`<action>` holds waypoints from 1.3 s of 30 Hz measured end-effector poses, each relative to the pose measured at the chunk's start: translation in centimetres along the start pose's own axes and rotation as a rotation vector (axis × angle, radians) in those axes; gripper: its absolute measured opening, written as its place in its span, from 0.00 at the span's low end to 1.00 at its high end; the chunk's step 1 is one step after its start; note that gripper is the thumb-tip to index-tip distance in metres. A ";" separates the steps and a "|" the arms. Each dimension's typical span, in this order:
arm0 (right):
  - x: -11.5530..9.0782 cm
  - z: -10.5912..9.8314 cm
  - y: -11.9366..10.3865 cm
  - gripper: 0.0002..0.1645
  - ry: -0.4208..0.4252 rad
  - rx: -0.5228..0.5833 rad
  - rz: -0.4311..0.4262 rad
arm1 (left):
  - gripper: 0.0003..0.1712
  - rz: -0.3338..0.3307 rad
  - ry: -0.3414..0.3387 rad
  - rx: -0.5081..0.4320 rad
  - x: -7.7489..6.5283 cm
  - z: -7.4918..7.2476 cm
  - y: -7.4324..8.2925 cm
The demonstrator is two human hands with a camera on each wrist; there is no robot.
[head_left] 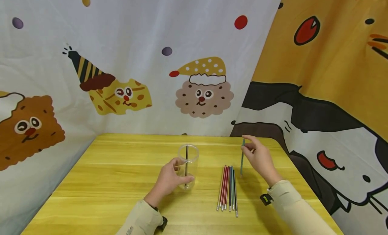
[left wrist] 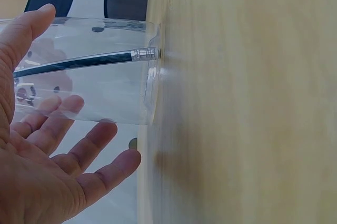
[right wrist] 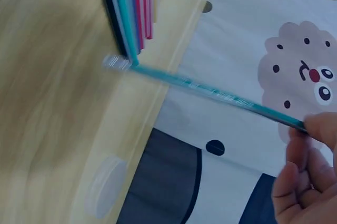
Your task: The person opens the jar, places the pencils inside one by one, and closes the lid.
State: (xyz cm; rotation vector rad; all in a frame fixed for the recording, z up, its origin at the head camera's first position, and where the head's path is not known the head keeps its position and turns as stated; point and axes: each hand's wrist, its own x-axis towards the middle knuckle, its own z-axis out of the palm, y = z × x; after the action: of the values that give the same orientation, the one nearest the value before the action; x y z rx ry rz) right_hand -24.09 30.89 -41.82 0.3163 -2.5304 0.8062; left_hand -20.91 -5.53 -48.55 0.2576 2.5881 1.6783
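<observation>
A clear plastic jar stands upright on the table, with a black pencil inside, its silver-banded end at the bottom. My left hand holds the jar from the left, thumb on the near side and fingers around the other; the left wrist view shows the fingers spread. My right hand pinches a teal pencil near its upper end, silver end down, apart from the jar. Left of that hand, several red, teal and dark pencils lie side by side on the table.
The yellow wood-grain table meets a cartoon-printed curtain at its far edge. In the right wrist view, a whitish round flat thing sits near the table's edge.
</observation>
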 end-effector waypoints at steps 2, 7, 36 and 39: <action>0.1 0.0 -0.3 0.25 0.073 0.006 -0.039 | 0.39 0.007 0.000 0.002 0.0 0.0 0.0; 0.4 -0.1 -1.7 0.21 0.192 0.121 -0.044 | 0.41 0.014 -0.002 -0.004 0.1 0.0 -0.1; 1.6 -1.2 -7.6 0.18 0.326 0.731 0.160 | 0.40 -0.004 -0.005 -0.014 0.1 0.0 0.1; 1.6 -1.3 -7.6 0.18 0.336 0.745 0.171 | 0.40 -0.005 -0.006 -0.011 0.1 0.0 0.1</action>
State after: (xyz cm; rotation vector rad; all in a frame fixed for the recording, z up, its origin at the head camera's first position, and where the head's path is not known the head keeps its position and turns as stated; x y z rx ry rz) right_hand -22.35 25.43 -36.39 0.1720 -1.8807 1.6992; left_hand -20.99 -5.49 -48.44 0.2542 2.5726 1.6872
